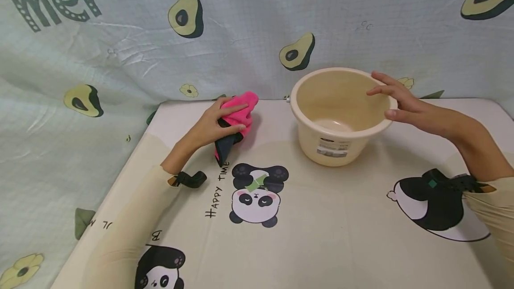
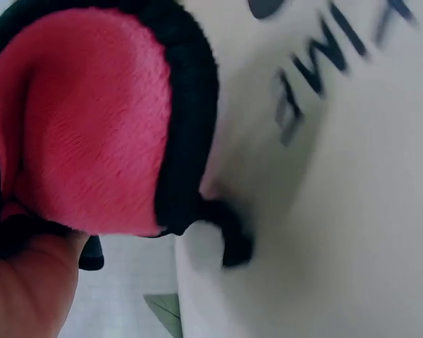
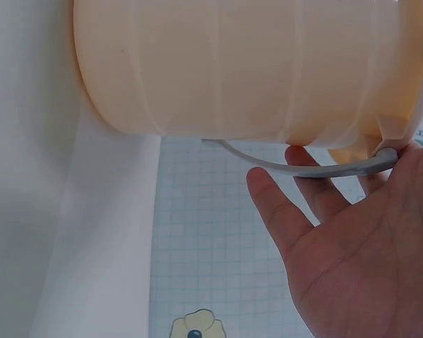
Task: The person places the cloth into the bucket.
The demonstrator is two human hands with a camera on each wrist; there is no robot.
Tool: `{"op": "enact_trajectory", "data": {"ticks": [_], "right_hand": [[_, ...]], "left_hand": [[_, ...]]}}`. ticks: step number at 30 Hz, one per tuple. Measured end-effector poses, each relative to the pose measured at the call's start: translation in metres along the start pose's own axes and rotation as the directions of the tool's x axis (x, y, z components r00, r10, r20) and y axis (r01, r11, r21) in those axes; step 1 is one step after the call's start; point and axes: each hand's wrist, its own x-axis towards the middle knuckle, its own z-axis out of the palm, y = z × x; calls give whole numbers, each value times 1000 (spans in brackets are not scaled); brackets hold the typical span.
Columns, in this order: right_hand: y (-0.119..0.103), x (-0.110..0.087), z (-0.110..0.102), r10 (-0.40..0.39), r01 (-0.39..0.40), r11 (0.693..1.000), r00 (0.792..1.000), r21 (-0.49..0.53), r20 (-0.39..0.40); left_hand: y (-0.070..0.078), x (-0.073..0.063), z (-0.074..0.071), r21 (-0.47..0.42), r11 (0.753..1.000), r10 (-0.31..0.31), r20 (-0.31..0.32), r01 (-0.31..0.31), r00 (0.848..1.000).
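Note:
In the head view, my left hand (image 1: 210, 124) holds a bunched pink plush cloth (image 1: 241, 110) with black parts, fingers over its top and thumb along its side. Close up in the left wrist view, the cloth (image 2: 99, 120) folds into a hollow with a thick black edge; its exact kind is unclear. A cream plastic bucket (image 1: 335, 146) with a label stands upright to the right. Over its right rim my right hand (image 1: 417, 108) grips with thumb and fingers. The right wrist view shows some fingers outside the bucket (image 3: 254, 70), beside its thin grey handle (image 3: 303, 170).
Beneath everything is a table with a cream cover (image 1: 321, 217) printed with pandas and lettering. Right behind the bucket hangs a pale curtain (image 1: 241, 35) with avocado prints. Each wrist wears a black strap (image 1: 192, 179).

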Motion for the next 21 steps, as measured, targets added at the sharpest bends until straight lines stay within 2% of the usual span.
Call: {"op": "enact_trajectory", "data": {"ticks": [3, 7, 10, 15, 18, 21], "right_hand": [[0, 0, -1, 4, -4, 1000, 1000, -2, 3], [0, 0, -1, 7, -7, 1000, 1000, -3, 5], [0, 0, -1, 7, -7, 1000, 1000, -1, 5], [1, -1, 0, 5, -5, 1000, 1000, 7, 5], [1, -1, 0, 0, -1, 1000, 1000, 8, 6], [0, 0, 0, -2, 2, 1000, 1000, 9, 6]], "left_hand": [[6, 3, 2, -19, 1000, -25, -13, 25, 1000], [13, 7, 5, -29, 998, 45, -58, -47, 997], [17, 10, 8, -26, 993, 115, -116, -119, 987], [23, 15, 10, -42, 977, 195, -195, -207, 961], [27, 18, 10, -49, 971, 220, -220, -236, 950], [31, 21, 10, -43, 969, 226, -229, -241, 947]]}}
